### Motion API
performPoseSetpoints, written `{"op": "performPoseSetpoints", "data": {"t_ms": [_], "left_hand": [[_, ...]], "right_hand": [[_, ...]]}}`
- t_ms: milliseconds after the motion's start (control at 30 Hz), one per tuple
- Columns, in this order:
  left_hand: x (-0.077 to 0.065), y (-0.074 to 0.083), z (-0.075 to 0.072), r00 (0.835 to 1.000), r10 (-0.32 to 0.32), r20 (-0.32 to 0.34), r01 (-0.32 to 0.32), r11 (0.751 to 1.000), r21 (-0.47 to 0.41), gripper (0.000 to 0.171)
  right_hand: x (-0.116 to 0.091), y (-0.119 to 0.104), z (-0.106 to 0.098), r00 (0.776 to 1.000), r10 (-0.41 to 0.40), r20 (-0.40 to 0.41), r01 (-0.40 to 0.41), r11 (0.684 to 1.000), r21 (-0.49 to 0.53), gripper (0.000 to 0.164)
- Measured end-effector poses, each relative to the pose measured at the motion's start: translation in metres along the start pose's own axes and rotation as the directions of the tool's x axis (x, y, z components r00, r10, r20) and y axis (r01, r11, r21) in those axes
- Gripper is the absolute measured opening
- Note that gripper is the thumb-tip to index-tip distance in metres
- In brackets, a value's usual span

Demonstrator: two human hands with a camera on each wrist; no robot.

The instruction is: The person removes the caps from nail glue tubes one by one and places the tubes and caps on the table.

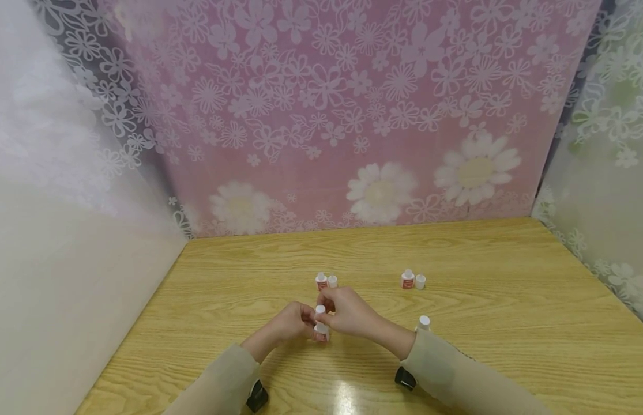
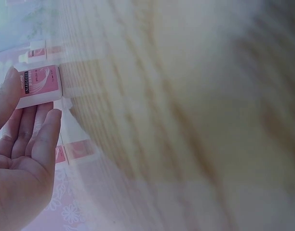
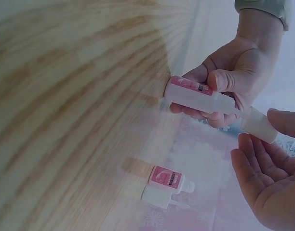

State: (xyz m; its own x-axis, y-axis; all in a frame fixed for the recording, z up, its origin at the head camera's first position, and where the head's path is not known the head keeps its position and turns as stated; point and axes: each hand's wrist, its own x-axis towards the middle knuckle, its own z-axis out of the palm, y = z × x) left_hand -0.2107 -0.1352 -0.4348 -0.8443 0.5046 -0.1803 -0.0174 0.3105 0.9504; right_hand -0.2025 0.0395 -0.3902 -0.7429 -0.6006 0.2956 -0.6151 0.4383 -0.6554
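Note:
My left hand [image 1: 295,321] grips a small white nail glue bottle [image 3: 191,94] with a pink label, standing upright on the table. The left wrist view shows the thumb and fingers on either side of its label. Just above the bottle's open neck, my right hand [image 1: 349,311] pinches a white cap [image 3: 258,125] between thumb and fingers. A thin applicator stem shows between cap and neck; whether its tip is inside the bottle is unclear. Behind the hands stands an uncapped bottle [image 1: 322,282], with its white cap [image 1: 333,281] beside it.
Farther right on the wooden table [image 1: 238,265] stands another uncapped bottle [image 1: 407,280] beside its cap [image 1: 420,282]. A capped bottle [image 1: 424,323] is partly hidden behind my right sleeve [image 1: 440,363]. Floral sheets [image 1: 311,127] hang at the back and sides.

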Motion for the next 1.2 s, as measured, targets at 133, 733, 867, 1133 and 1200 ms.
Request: {"op": "performPoseSetpoints", "data": {"t_ms": [133, 733, 867, 1133, 1200], "left_hand": [[0.0, 0.0, 0.0, 1.0, -0.003, 0.007, 0.003, 1.0, -0.011, 0.014], [-0.003, 0.005, -0.001, 1.0, 0.008, -0.019, -0.007, 0.998, 0.055, 0.013], [-0.01, 0.017, 0.0, 1.0, 0.014, -0.009, -0.013, 0.998, 0.053, 0.013], [-0.013, 0.023, 0.001, 1.0, 0.015, -0.011, -0.014, 0.998, 0.064, 0.013], [-0.009, 0.015, 0.001, 1.0, 0.017, -0.02, -0.016, 0.998, 0.065, 0.013]], "right_hand": [[0.0, 0.0, 0.0, 1.0, -0.002, -0.004, 0.002, 1.0, -0.001, 0.012], [-0.001, 0.001, -0.001, 1.0, -0.004, -0.024, 0.004, 1.0, -0.002, 0.011], [-0.001, -0.001, -0.002, 1.0, -0.001, -0.026, 0.001, 1.0, 0.006, 0.011], [-0.002, -0.003, -0.004, 1.0, 0.02, -0.024, -0.019, 0.999, 0.031, 0.011], [-0.002, -0.003, -0.005, 0.999, 0.023, -0.027, -0.022, 0.999, 0.046, 0.011]]}}
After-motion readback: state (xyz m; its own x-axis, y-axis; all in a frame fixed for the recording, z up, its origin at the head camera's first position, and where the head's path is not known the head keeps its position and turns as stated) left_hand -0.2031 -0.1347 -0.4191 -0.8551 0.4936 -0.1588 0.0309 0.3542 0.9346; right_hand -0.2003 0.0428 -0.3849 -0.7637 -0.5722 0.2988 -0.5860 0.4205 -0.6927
